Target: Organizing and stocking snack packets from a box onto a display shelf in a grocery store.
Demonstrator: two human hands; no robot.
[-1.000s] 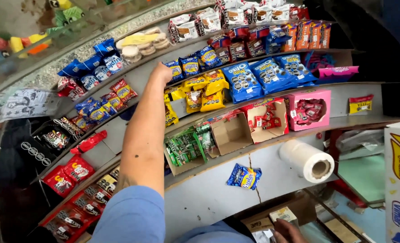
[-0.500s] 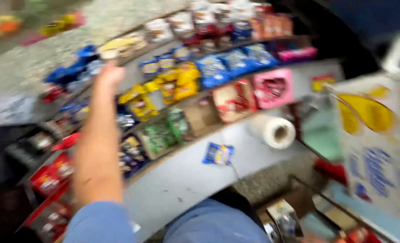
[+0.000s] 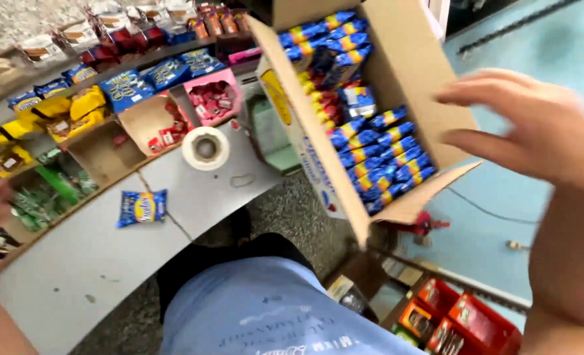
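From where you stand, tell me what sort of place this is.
Most likely a small snack shop or kiosk: tiered shelves of packaged snacks line the counter, and an open cardboard box full of blue wrapped packets stands beside it.

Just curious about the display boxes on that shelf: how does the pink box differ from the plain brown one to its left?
The pink box is coloured pink all over and well filled with small red sweets; the brown box is bare cardboard. The brown box holds only a few red packets in its near corner, its floor mostly showing, while the pink box's floor is covered. Both are open-topped, sit on the same shelf level and tilt towards the counter.
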